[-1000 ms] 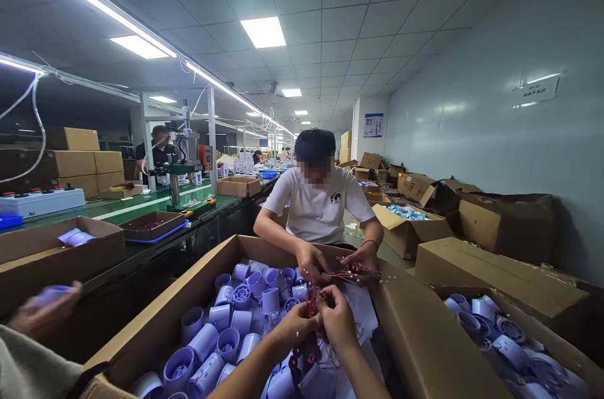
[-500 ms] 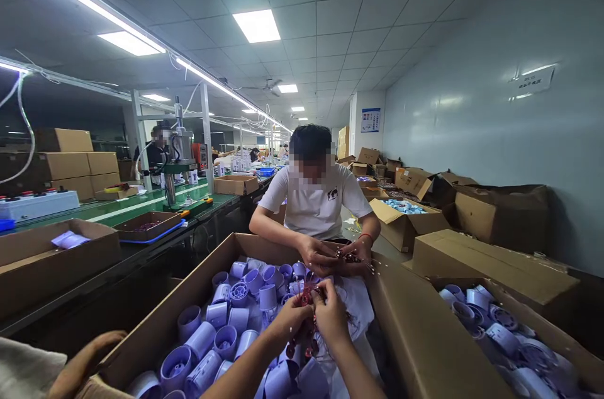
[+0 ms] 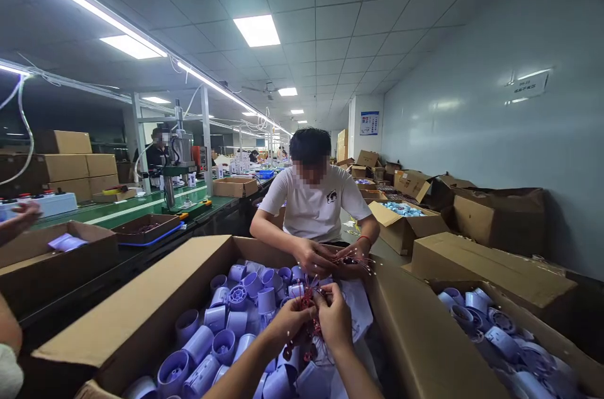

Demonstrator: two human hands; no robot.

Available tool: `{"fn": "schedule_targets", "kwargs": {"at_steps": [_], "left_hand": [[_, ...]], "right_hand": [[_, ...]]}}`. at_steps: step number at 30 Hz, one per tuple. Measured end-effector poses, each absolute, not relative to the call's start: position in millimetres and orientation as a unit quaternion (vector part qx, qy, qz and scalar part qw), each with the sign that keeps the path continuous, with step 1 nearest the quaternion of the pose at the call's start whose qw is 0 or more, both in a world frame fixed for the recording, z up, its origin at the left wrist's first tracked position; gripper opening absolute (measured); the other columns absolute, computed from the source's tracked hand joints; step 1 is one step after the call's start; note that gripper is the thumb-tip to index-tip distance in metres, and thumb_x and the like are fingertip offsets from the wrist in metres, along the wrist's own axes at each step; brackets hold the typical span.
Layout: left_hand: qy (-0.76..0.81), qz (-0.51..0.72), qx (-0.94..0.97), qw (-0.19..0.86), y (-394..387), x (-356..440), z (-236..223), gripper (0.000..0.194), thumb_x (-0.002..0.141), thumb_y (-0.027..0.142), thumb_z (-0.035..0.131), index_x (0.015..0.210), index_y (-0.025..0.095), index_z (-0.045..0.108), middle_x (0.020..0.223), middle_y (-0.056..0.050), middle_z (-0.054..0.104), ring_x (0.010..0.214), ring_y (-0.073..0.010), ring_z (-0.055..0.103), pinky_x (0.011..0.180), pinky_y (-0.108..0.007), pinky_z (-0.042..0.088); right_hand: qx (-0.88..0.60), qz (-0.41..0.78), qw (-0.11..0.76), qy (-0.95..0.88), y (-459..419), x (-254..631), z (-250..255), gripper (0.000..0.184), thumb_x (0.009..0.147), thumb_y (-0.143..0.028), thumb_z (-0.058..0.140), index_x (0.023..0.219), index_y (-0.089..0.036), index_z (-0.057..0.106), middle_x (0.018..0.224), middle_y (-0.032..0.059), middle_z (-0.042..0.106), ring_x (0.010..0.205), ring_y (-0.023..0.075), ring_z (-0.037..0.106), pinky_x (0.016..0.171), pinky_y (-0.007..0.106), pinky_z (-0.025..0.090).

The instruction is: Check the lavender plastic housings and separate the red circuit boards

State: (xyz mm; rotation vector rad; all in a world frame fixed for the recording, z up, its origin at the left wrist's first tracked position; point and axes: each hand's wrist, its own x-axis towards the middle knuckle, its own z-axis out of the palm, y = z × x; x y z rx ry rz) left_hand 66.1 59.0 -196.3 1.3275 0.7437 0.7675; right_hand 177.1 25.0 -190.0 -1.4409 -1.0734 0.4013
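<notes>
My left hand and my right hand meet over a big open cardboard box, both pinching a tangle of thin red wires. Below them the box holds several lilac plastic cylinder housings and some white plastic sheet. Across the box sits a person in a white T-shirt, whose two hands work another bunch of red wires at the far rim.
A second cardboard box of lilac housings stands at the right, with more cartons along the wall. A green workbench with a press machine runs along the left. Another person's hand and arm show at the left edge.
My hands keep working the red wires in nearly the same spot. The neighbour's hand at the left left the box's near corner and now shows higher at the frame edge.
</notes>
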Motion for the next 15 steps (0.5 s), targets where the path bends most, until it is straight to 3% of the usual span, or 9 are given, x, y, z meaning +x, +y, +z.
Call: {"fn": "schedule_targets", "kwargs": {"at_steps": [5, 11, 15], "left_hand": [[0.333, 0.372, 0.577, 0.646, 64.2, 66.2, -198.5, 0.044, 0.053, 0.047, 0.080, 0.078, 0.015, 0.062, 0.046, 0.007, 0.047, 0.047, -0.0070, 0.043, 0.047, -0.019, 0.032], [0.330, 0.355, 0.583, 0.652, 58.7, 62.7, -193.6, 0.046, 0.059, 0.047, 0.077, 0.089, 0.015, 0.066, 0.047, 0.006, 0.050, 0.043, -0.0056, 0.041, 0.045, -0.019, 0.031], [0.334, 0.360, 0.579, 0.651, 57.4, 63.6, -190.1, 0.042, 0.057, 0.047, 0.077, 0.078, 0.014, 0.064, 0.044, 0.008, 0.045, 0.040, -0.0045, 0.037, 0.042, -0.018, 0.027]], "right_hand": [[-0.617, 0.232, 0.589, -0.468, 33.5, 175.3, -200.2, 0.025, 0.075, -0.040, 0.049, 0.084, -0.020, 0.062, 0.081, 0.0087, 0.072, 0.077, 0.0231, 0.066, 0.067, 0.030, 0.048], [-0.533, 0.330, 0.625, -0.464, 42.0, 179.2, -208.9, 0.040, 0.068, -0.053, 0.054, 0.081, -0.016, 0.063, 0.079, 0.0095, 0.071, 0.076, 0.0233, 0.065, 0.070, 0.031, 0.050], [-0.534, 0.318, 0.638, -0.454, 41.0, 180.4, -208.3, 0.047, 0.068, -0.058, 0.054, 0.084, -0.015, 0.063, 0.082, 0.0108, 0.072, 0.078, 0.0242, 0.066, 0.071, 0.031, 0.050]]}}
